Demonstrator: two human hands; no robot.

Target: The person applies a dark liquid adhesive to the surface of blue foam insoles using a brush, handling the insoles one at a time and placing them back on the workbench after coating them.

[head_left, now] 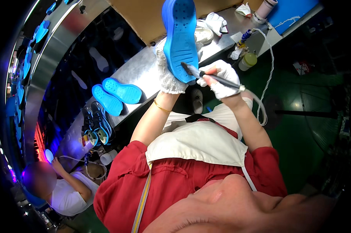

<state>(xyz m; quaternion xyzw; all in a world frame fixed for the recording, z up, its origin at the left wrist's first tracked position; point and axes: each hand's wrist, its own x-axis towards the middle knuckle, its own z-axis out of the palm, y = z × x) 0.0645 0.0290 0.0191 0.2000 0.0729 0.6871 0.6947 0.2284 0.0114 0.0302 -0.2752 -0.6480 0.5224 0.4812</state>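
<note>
A blue shoe sole [182,42], tilted with its inner side up, rests in my left hand [167,73]. That hand wears a white knit glove and is closed around the sole's near end; part of its fingers is hidden behind it. My right hand [221,79], in a white glove with some bare fingertips, grips a brush [226,82]. The brush has a dark handle, and its bristles touch the sole near its lower end. From the back of the handle a pale tube [257,101] curves down and loops up toward the bench.
On the metal bench [150,64] at left lie two blue soles [119,94] and a pair of dark sneakers [98,122]. White gloves [216,23] and a yellow-lidded jar [248,61] are at the right. A cardboard box [138,17] stands behind. Another person [72,192] sits at lower left.
</note>
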